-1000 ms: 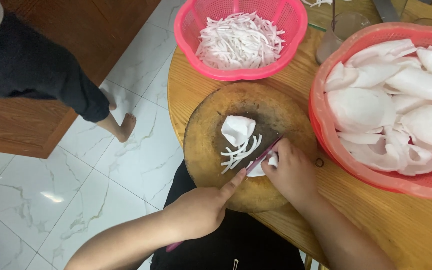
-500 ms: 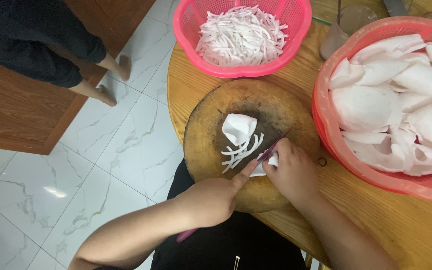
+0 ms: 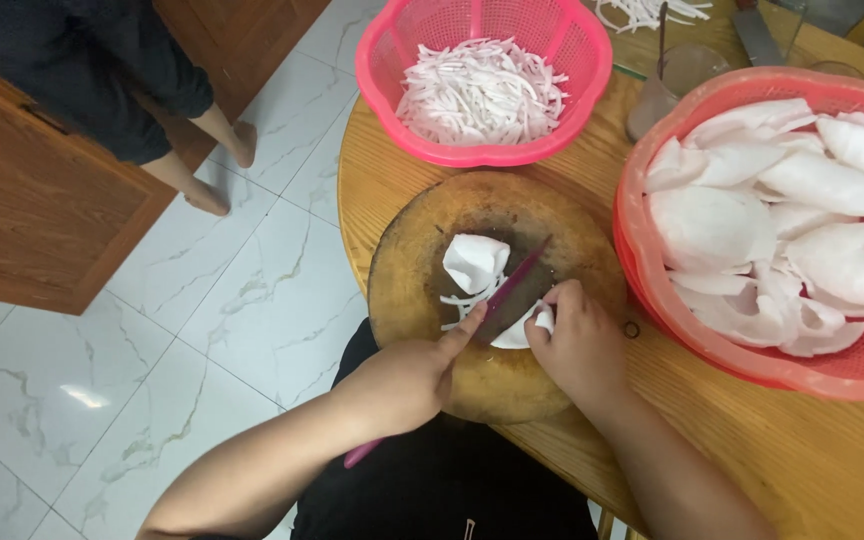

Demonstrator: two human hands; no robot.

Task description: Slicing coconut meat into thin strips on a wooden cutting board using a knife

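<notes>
Here, the left hand [image 3: 407,380] grips a pink-handled knife [image 3: 512,285], forefinger along the blade, while the right hand [image 3: 577,340] pins a thin white coconut piece [image 3: 522,330] on the round wooden chopping board [image 3: 402,270]. For even strips, the right fingertips are best curled back from the edge, and each cut kept narrow and parallel.

One head-worn camera looks steeply down from close above a round wooden table [image 3: 432,150], facing away from the wearer's chest; white tiled floor [image 3: 152,330] fills the left.
</notes>
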